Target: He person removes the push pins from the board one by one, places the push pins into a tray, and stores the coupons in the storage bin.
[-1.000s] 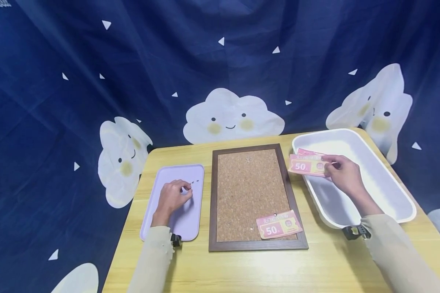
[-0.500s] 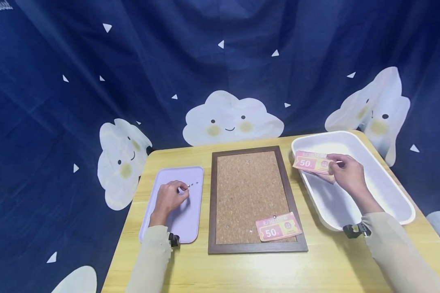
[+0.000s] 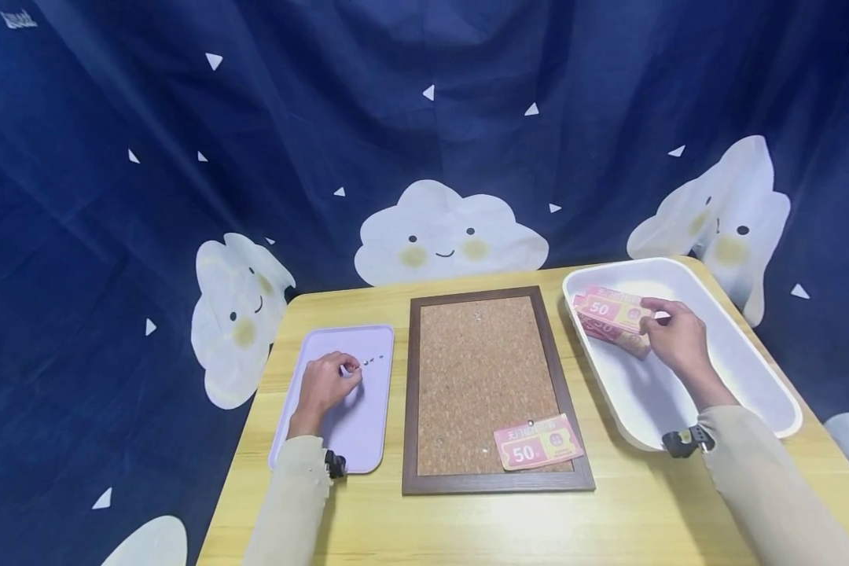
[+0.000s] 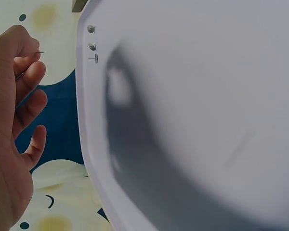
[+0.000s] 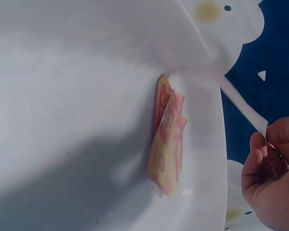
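Nearest me, a pink coupon [image 3: 538, 442] printed "50" is pinned at the near right corner of the cork board [image 3: 477, 377]; its smaller characters are too fine to read. My left hand [image 3: 325, 383] rests curled on the lilac tray [image 3: 304, 440], thumb and forefinger pinching a pushpin [image 4: 38, 52] whose thin point shows between them. A few more loose pins [image 3: 372, 360] lie just beyond my fingertips near the tray's far edge. Across the board, my right hand [image 3: 675, 336] reaches into the white tub [image 3: 764, 369], fingers closed on the top coupon of a small stack of coupons [image 3: 611, 316], also marked "50", lying against the tub's far left wall. Behind the wooden table [image 3: 538, 527] hangs a navy curtain with smiling clouds [image 3: 449, 228].
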Demonstrator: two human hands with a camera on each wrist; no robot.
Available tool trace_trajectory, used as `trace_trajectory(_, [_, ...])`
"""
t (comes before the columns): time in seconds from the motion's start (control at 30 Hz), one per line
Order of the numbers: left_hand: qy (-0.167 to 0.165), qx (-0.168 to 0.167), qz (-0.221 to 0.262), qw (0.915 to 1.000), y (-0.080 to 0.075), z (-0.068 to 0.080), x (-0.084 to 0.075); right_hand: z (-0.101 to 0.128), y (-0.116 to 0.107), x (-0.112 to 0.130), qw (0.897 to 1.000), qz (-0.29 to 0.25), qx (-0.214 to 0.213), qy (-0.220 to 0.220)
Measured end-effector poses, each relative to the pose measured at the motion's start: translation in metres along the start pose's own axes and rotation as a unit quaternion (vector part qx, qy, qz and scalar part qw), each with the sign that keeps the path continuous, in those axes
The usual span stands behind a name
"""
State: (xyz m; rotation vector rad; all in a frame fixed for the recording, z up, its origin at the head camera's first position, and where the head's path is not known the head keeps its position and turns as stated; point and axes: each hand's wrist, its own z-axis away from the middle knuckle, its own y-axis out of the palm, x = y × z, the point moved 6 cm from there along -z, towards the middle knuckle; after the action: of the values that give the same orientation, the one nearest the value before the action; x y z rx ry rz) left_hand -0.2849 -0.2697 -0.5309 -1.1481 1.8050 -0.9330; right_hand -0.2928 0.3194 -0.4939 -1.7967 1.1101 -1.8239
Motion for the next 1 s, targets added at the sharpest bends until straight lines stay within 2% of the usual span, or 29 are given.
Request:
trace_trajectory(0.6, [-0.03, 0.029, -0.001, 0.9991, 0.013, 0.005, 0.014, -0.012, 0.011, -0.025, 0.998, 0.024, 0.058, 0.017])
trace_trajectory(0.77, [-0.04, 0.029, -0.003, 0.9988, 0.017, 0.008, 0.018, -0.015, 0.017, -0.026, 0.997, 0.024, 0.07, 0.002])
trace_trajectory(1.0, [-0.037, 0.024, -0.008, 0.999, 0.021, 0.007, 0.019, -0.02, 0.023, -0.026, 0.996, 0.037, 0.085, -0.012])
